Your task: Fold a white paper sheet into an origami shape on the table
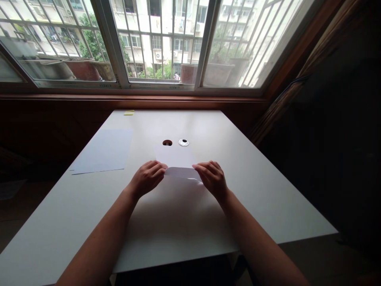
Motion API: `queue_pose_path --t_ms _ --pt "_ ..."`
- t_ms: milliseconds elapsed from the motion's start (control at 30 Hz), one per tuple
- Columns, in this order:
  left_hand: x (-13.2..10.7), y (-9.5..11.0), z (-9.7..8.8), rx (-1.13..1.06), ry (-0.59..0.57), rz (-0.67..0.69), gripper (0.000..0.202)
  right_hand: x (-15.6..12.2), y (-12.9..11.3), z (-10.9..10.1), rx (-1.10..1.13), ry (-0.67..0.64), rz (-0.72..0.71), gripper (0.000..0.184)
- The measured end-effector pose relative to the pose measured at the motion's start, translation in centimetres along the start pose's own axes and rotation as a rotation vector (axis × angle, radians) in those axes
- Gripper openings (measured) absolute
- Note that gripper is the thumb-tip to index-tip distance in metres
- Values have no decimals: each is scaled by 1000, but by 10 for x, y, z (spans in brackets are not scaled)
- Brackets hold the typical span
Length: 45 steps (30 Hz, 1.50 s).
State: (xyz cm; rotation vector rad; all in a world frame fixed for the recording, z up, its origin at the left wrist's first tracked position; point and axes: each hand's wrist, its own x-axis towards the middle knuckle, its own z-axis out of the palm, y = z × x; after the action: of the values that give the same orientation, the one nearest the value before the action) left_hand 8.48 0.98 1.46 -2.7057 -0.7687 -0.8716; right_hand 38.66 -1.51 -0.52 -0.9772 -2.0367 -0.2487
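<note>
A sheet of white paper (175,156) lies in the middle of the white table, its near part bent up into a curved fold. My left hand (149,175) pinches the left end of that fold between thumb and fingers. At the right end, my right hand (212,178) grips the paper in the same manner. The fold bows a little off the tabletop between both hands, and a shadow falls below it. My thumbs are partly hidden behind the fingers.
A stack of bluish-white paper (102,151) rests on the table's left side. Yellow sticky notes (129,113) lie at the far left edge. Beyond the folded sheet are a round cable hole (167,142) and a silvery round cover (183,142). A barred window (160,43) stands behind the table (262,198).
</note>
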Motion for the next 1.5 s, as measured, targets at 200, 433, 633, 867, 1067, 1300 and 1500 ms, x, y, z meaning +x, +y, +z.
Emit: queue_pose_path --t_ms 200,433,633,867,1067,1300,1500 --pt "0 2 -9 1 89 57 9 3 -5 -4 59 90 -32 27" --pt "2 25 -28 12 75 157 22 7 -8 -5 177 117 -7 29" --pt "0 53 -31 -157 -271 129 30 9 -2 6 381 18 172 27" --pt "-8 50 8 -162 -255 -21 35 2 8 11 538 -89 422 27" --pt "-19 47 29 -49 -347 -76 43 -3 21 28 551 -153 723 23" --pt "-19 51 26 -32 -388 -110 42 -8 32 33 479 -257 885 66" --pt "-6 46 25 41 -421 -100 44 -5 28 29 434 -313 903 61"
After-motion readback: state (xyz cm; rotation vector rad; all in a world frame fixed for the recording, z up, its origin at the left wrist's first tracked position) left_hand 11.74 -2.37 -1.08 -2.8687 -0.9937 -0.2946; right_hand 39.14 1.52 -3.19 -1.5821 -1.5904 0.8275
